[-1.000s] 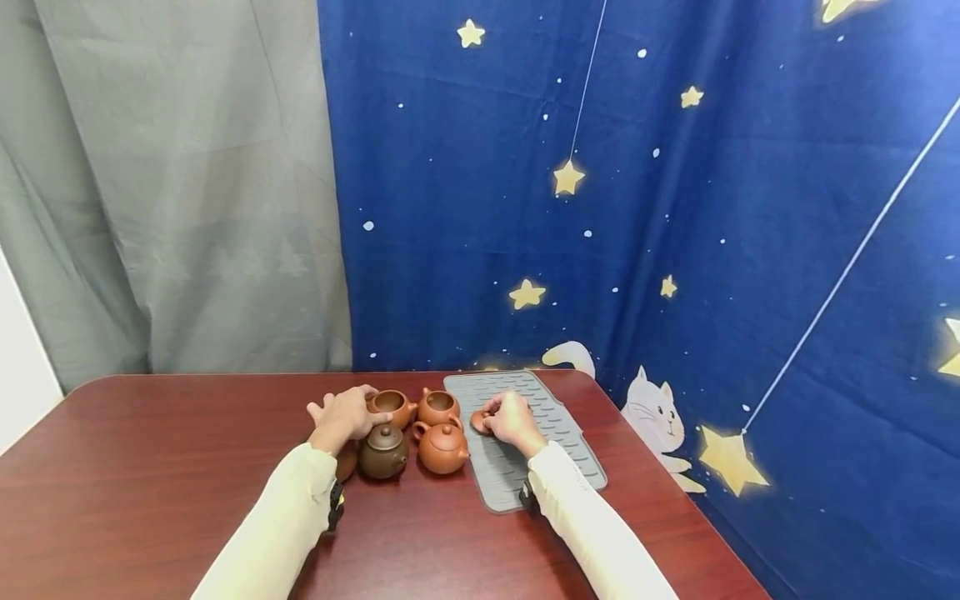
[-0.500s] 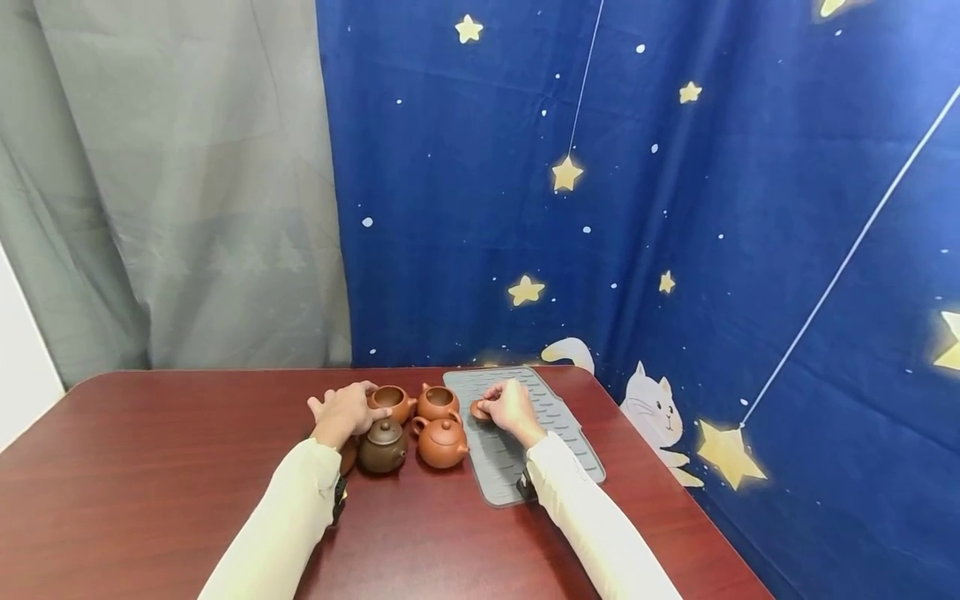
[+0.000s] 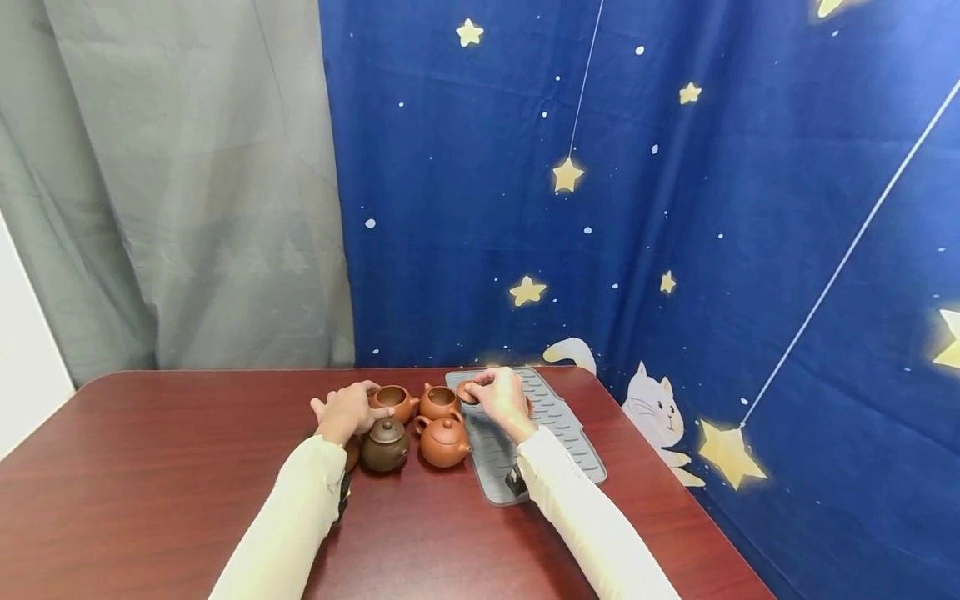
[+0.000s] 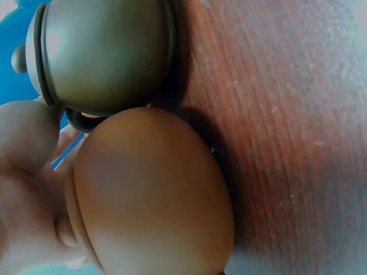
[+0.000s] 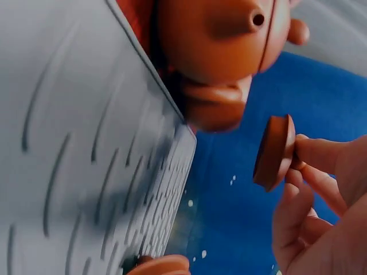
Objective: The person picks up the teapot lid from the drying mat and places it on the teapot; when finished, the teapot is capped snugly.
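From my remote seat I have the person's right hand [image 3: 498, 396] over the far left part of the grey ridged mat [image 3: 491, 454]. The thumb and fingers [image 5: 318, 153] are pinched together on the knob of a reddish-brown lid [image 5: 275, 153]. In the right wrist view I see that lid held off the mat, knob toward the hand, with a gap between it and the teapots. A second lid [image 5: 162, 267] shows at the bottom edge of that view, on the mat.

The left hand [image 3: 347, 412] holds the left lidless teapot [image 3: 393, 404], thumb on the near side of the rim and fingers on the far side; the other fingertips are hidden from me. That pot's spout points right, toward the right lidless teapot [image 3: 437, 403] just beside it.

In the nearer row I count three pots with lids on: an orange-brown teapot [image 3: 442, 446] beside the mat, spout to the right; a dark brown teapot [image 3: 382, 450] to its left; and a brown teapot [image 4: 155, 189] mostly covered by the left wrist in the head view. All five stand upright on the reddish wooden tabletop [image 3: 195, 467]. Behind it I see a grey curtain [image 3: 217, 208] and a blue star-printed curtain [image 3: 465, 167].
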Tool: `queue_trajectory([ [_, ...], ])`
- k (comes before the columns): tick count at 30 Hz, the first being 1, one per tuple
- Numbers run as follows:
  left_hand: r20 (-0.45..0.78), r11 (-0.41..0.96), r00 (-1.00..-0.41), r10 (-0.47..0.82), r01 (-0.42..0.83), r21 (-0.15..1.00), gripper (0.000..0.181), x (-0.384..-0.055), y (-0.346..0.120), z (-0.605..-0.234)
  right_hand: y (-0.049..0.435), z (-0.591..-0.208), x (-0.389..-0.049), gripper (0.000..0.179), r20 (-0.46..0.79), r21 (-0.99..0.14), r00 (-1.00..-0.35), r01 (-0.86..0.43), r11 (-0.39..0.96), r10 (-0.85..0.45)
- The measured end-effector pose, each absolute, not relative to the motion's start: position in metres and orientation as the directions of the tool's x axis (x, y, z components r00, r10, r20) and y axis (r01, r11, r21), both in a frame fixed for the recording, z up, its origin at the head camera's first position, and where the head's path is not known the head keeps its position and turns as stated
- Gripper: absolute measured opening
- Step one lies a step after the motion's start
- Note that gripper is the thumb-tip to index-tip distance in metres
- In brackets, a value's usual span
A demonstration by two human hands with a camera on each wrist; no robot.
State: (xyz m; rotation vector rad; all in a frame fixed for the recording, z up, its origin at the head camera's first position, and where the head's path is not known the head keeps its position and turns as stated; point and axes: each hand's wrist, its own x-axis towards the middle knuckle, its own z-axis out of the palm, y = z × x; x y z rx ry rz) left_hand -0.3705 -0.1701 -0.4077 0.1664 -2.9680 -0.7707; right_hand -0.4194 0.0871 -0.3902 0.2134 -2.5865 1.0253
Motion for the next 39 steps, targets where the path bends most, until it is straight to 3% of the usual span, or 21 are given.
queue_trajectory([
  [14, 0.045, 0.849, -0.988, -0.149, -0.105, 0.518, 0.061, -0.369, -0.169, -0.410, 0.046, -0.381, -0.415, 0.013, 0.491, -0.623, -0.866, -0.424, 0.657, -0.093],
  [39, 0.072, 0.846, -0.983, -0.166, -0.105, 0.523, 0.058, -0.362, -0.166, -0.407, 0.001, -0.383, -0.407, 0.008, 0.443, -0.641, -0.879, -0.448, 0.623, -0.176],
])
